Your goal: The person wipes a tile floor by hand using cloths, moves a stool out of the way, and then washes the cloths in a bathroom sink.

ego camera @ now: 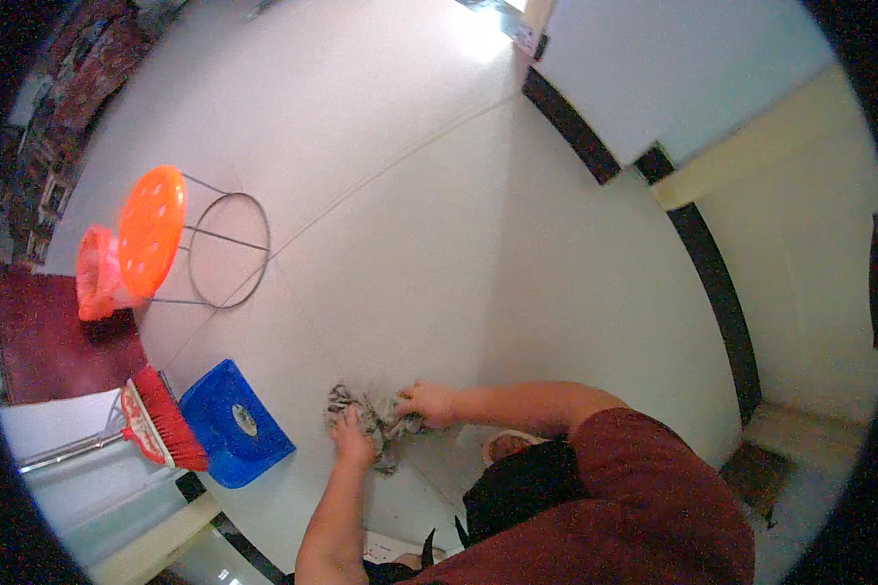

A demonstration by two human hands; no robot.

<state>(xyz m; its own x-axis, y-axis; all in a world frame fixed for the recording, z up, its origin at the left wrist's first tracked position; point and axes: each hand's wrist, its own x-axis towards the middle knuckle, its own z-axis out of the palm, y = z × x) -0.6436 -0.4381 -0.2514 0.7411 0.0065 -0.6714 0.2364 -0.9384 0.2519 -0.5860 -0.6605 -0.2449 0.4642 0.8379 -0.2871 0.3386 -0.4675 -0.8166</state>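
A crumpled, grey patterned cloth [382, 424] lies bunched on the pale tiled floor [410, 292] in front of me. On its left part rests my left hand [352, 439], fingers on the fabric; whether they grip it is hard to tell. My right hand [430, 404] holds the cloth's right end, with its fingers curled into the folds. Parts of the cloth are hidden under both hands.
To the left stand a blue dustpan [227, 431] and a red-bristled broom [164, 424]. Beyond them is a stool with an orange seat [154, 230] and metal legs, near a maroon mat [58, 336]. A wall with dark skirting [717, 292] curves along the right.
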